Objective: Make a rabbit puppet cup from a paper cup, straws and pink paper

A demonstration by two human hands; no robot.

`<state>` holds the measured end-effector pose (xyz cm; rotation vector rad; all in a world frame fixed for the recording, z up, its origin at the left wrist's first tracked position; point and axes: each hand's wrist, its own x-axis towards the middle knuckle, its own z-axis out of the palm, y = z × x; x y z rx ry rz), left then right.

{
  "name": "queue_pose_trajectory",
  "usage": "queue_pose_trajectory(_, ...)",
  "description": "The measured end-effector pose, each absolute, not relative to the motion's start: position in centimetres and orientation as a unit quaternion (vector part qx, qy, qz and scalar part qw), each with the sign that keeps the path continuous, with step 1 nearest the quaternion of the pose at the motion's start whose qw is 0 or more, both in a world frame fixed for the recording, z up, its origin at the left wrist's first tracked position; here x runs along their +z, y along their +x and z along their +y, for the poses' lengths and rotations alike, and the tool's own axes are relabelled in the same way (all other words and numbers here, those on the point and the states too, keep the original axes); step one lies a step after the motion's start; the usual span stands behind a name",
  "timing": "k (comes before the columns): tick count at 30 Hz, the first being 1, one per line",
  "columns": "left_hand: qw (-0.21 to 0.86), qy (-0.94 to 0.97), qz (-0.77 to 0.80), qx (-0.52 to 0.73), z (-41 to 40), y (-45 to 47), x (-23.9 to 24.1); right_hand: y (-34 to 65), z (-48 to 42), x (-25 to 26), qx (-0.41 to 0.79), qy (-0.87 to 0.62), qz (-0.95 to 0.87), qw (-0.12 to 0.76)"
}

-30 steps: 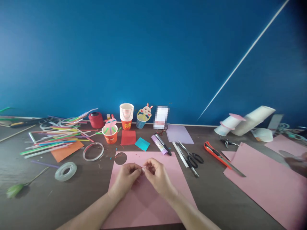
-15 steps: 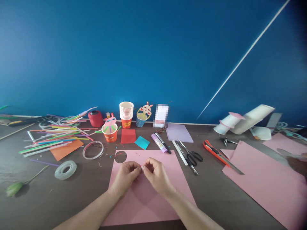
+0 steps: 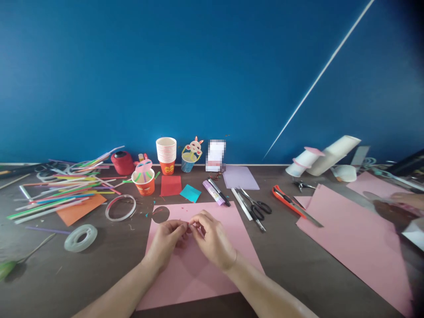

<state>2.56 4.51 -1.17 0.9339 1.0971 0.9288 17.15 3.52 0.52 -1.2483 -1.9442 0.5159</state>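
Note:
My left hand [image 3: 164, 244] and my right hand [image 3: 212, 238] meet fingertip to fingertip above a pink paper sheet [image 3: 198, 274] that lies on the dark table. Both pinch a tiny reddish scrap [image 3: 189, 225] between thumbs and forefingers; it is too small to name. A round hole [image 3: 160, 214] is cut out of the sheet's far left corner.
Tape rolls [image 3: 80, 237] and a heap of coloured straws [image 3: 62, 190] lie left. Paper cups [image 3: 166, 154], red paper [image 3: 171, 185] and teal paper [image 3: 190, 193] sit behind the sheet. Scissors [image 3: 255, 207], an orange cutter [image 3: 286, 201] and more pink sheets [image 3: 354, 238] lie right, beside another person's hand [image 3: 409, 201].
The view has shifted slightly, so everything sits a little further left and higher. My fingers stay pinched together; the other person's hand at the right edge has moved.

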Motion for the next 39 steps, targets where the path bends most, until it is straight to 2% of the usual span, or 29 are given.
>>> queue_pose_trajectory(20, 0.629, 0.449, 0.499, 0.393, 4.55, 2.69, -1.32, 17.74, 3.36, 0.71, 0.107, -0.486, -0.827, 0.261)
queue_pose_trajectory(39, 0.635, 0.443, 0.495, 0.395, 4.56, 2.61, -1.66, 17.73, 3.36, 0.49, 0.127, -0.479, -0.823, 0.278)
